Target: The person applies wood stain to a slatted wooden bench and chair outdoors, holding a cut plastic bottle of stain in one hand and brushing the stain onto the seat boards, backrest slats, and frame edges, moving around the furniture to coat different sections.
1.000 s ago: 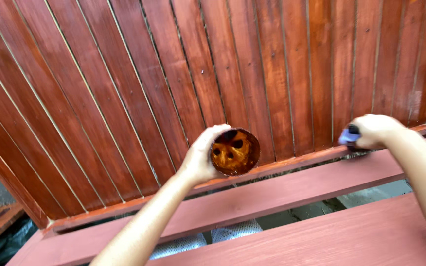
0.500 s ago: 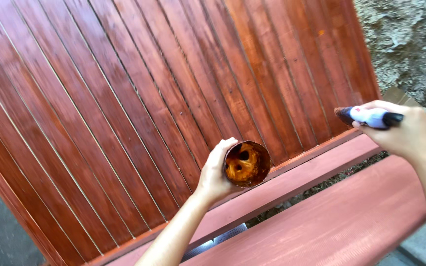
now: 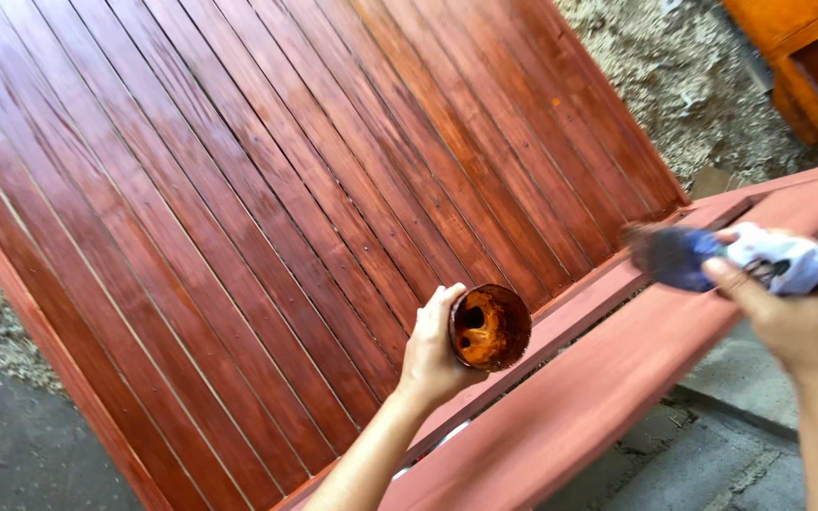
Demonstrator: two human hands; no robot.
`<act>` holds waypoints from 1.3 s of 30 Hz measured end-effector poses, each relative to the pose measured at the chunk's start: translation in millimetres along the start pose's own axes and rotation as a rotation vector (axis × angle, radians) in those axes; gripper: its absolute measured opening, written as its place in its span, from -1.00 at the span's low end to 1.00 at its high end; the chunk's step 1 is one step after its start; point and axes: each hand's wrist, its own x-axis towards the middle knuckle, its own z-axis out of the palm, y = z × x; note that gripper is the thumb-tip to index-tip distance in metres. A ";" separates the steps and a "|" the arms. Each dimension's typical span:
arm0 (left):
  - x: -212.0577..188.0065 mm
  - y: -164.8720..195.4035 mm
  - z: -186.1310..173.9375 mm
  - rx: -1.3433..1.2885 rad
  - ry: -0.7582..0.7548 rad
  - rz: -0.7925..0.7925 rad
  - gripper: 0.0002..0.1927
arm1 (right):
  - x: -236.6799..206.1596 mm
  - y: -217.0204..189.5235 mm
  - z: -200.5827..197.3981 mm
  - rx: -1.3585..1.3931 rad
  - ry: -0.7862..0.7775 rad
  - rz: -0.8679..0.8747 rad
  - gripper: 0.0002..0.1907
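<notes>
While the left hand wraps its fingers around a small stain-coated can just above the slatted wooden panel, the right hand grips a brush, its handle seemingly wrapped in cloth, over the reddish rail.

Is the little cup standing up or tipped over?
Tipped: the cup in the left hand lies sideways, its stained inside facing the camera.

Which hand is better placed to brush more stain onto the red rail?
Probably the right hand: it grips the paintbrush just above the rail. The left hand holds the stain cup.
</notes>
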 end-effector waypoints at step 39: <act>-64.7 231.8 -49.2 0.189 0.305 0.776 -0.25 | -134.4 -259.0 -18.4 -0.245 -0.202 -0.613 -0.71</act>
